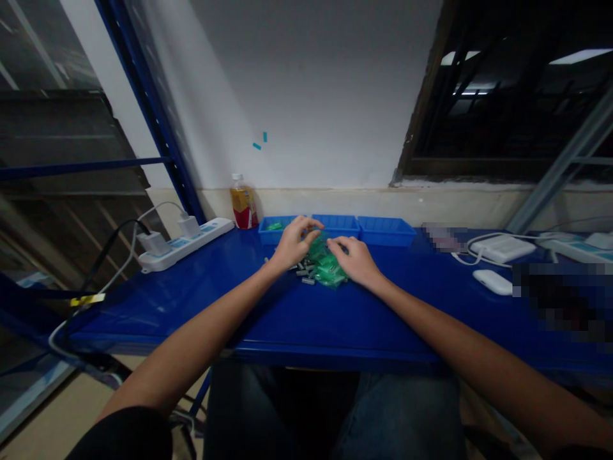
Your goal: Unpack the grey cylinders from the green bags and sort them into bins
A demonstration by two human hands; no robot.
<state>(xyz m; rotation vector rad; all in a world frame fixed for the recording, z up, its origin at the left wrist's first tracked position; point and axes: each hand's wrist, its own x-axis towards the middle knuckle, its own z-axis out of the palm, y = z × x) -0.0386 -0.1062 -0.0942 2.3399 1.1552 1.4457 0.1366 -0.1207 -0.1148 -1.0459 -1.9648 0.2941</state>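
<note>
My left hand (297, 243) hovers over a pile on the blue table, its fingers curved and the thumb apart from them, with nothing visible between. On the right side of the pile is my right hand (355, 260), thumb and fingertips pressed together; whatever they pinch is too small to make out. Thin green plastic bags (329, 269) lie crumpled below and between both hands. Several short grey metal-looking pieces (308, 281) are scattered beside the bags, partly hidden by my left hand.
Behind the hands, blue plastic bins (387, 231) line the wall; the left one holds a green bag (274, 226). A drink bottle (244, 203) and a power strip (191, 243) with plugs stand left. White devices (500, 248) and cables lie right. The table's front edge (330, 358) is near my legs.
</note>
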